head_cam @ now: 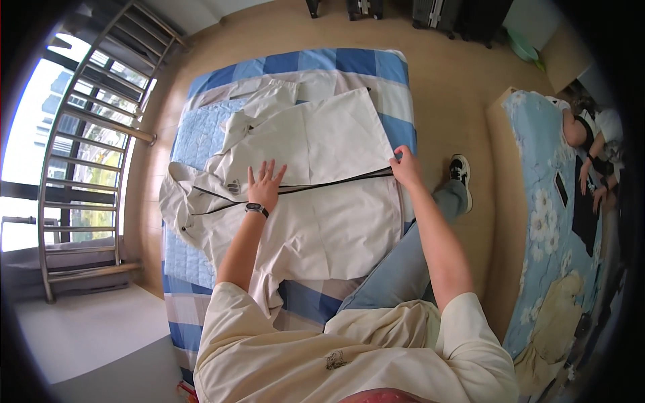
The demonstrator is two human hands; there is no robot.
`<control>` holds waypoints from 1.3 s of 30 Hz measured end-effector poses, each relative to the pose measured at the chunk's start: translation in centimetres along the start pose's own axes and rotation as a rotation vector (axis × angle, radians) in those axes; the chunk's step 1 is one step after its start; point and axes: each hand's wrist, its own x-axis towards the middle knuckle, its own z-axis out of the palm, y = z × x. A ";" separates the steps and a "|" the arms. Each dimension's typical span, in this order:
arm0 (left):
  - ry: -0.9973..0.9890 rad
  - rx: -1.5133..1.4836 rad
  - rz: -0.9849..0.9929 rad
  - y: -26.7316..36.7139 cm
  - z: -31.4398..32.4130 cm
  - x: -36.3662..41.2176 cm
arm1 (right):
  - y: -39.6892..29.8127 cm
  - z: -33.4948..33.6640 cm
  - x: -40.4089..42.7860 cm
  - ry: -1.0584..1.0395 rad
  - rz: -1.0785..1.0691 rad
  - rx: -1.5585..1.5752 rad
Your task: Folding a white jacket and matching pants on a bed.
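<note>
A white hooded jacket (337, 146) lies front side up across the bed, its hood (174, 191) toward the window. Down its middle runs a black zipper (322, 187), parted near the collar. My left hand (263, 189) presses on the chest with fingers spread, beside a small dark logo. At the hem end of the zipper, my right hand (404, 167) pinches the jacket's edge between thumb and fingers. One sleeve (274, 98) stretches toward the far side of the bed; the other sleeve (267, 292) hangs toward me, crumpled.
Under the jacket are a light blue quilted pad (194, 133) and a blue checked bedsheet (347, 60). A metal railing (83, 176) stands by the window at left. At right, a person (594, 131) handles a black garment (584, 216) on a floral bed (539, 166) bearing a phone (561, 189).
</note>
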 end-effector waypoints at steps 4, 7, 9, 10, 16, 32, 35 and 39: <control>0.050 -0.009 0.013 -1.7 -0.6 0.6 | 0.7 1.2 0.0 0.015 -0.202 -0.154; -0.176 -0.062 0.048 -0.4 -1.1 -0.1 | 1.9 1.4 -0.1 -0.109 -0.078 -0.322; -0.400 -0.307 -0.017 0.0 -2.2 -1.4 | 0.8 0.8 -0.8 -0.078 -0.106 -0.443; -0.351 -0.318 -0.004 -1.6 -1.8 -1.9 | -0.6 0.9 -1.6 -0.049 -0.126 -0.558; 0.205 -0.620 -0.528 -10.8 -1.2 5.2 | -6.0 6.3 -5.5 -0.249 -0.569 -0.528; 0.182 -0.347 -0.659 -20.5 -4.1 17.7 | -7.6 7.7 -7.0 -0.404 -0.357 -0.632; 0.434 -0.536 -0.671 -24.3 -1.9 17.1 | -8.7 8.6 -7.3 -0.398 -0.383 -0.592; 0.161 -0.516 -0.717 -24.7 3.7 13.7 | -8.1 9.0 -7.2 -0.358 -0.382 -0.600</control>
